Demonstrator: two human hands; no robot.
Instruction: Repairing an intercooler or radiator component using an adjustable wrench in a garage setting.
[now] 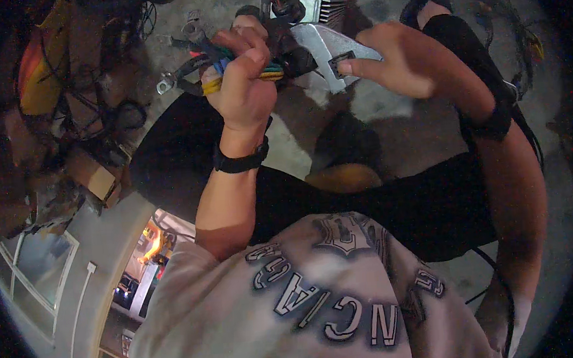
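Observation:
My left hand (245, 93) is closed round a bundle of coloured wires (212, 87), with yellow, green and blue strands showing. Dark cable ends stick out left of the fist, one carrying a shiny metal terminal (165, 86). My right hand (400, 57) grips a flat, angular silver metal plate (323, 44) with a small dark slot, thumb on its face. Between the hands, a dark part (299, 61) sits against the plate's left edge. Just beyond is a silver finned metal housing (312, 3) with thin wires entering its left side; how it joins the plate is unclear.
Cardboard boxes (93, 178) and tangled black cables (125, 116) lie at the left, near a yellow and orange item (40, 69). My dark-clad legs (380, 206) frame the work. Another person's leg (437, 15) appears at the upper right. A lit doorway (141, 273) is at lower left.

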